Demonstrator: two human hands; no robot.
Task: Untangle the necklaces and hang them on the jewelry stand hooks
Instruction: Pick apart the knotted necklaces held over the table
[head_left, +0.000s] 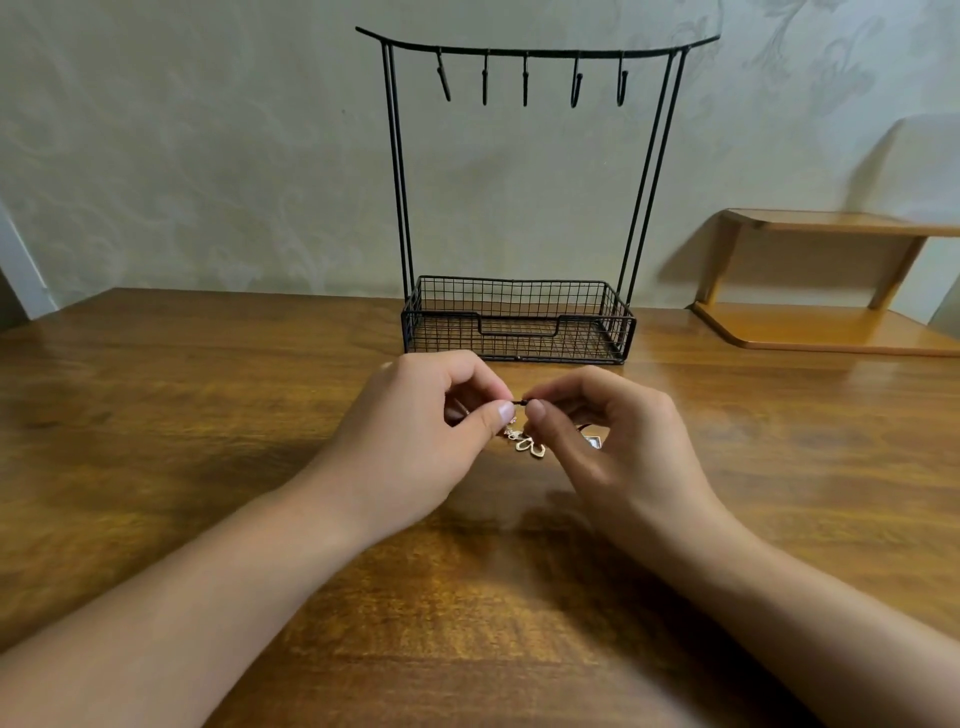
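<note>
2 hands (415, 441) (618, 447) pinch the necklaces (527, 441) — chains mostly hidden — each grip clenched on them.

I'm seeing a glossy wooden tabletop (208, 415) gleaming. The jewelry stand (519, 322) is looking like matt black wire; the pendant (530, 446) is shining gold.

I am sitting at home, in what looks like a bedroom or living room rather than a workplace. In front of me is a glossy brown wooden table (208, 415) pushed against a pale wall with faint floral-patterned wallpaper (208, 156). A black wire jewelry stand with five hooks and a mesh basket base (519, 322) stands on it, and a small light-wood two-tier desk shelf (831, 322) sits at my right.
</note>
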